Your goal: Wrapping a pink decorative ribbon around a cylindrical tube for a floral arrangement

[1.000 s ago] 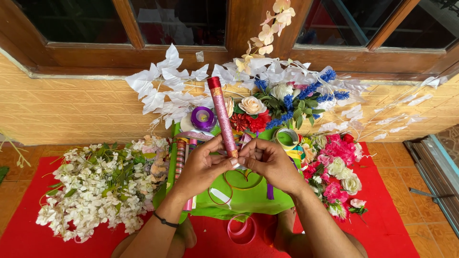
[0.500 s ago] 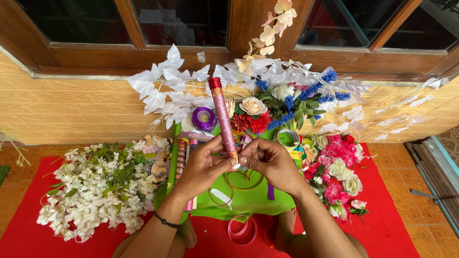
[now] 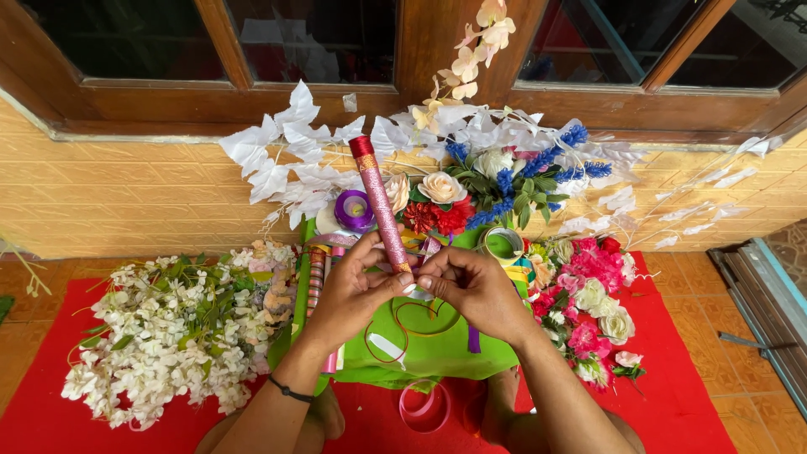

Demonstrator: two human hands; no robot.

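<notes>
Nearest the viewer, a pink ribbon loop (image 3: 423, 405) is lying on the red cloth mat (image 3: 689, 395) between the person's knees. Above it, the left hand (image 3: 353, 294) and right hand (image 3: 475, 290) are meeting over a green tray (image 3: 437, 349), fingertips pinched closed around the lower end of a glittery pink ribbon roll with a red cap (image 3: 380, 202), which is standing nearly upright. They appear to be working loose the ribbon's end; the next move likely calls for a fine, steady pull. White artificial blossoms (image 3: 168, 336) are lying to the left, pink and cream fabric roses (image 3: 597, 294) to the right, and white fabric leaves (image 3: 294, 160) are leaning against the yellow wall (image 3: 101, 193) beyond.
</notes>
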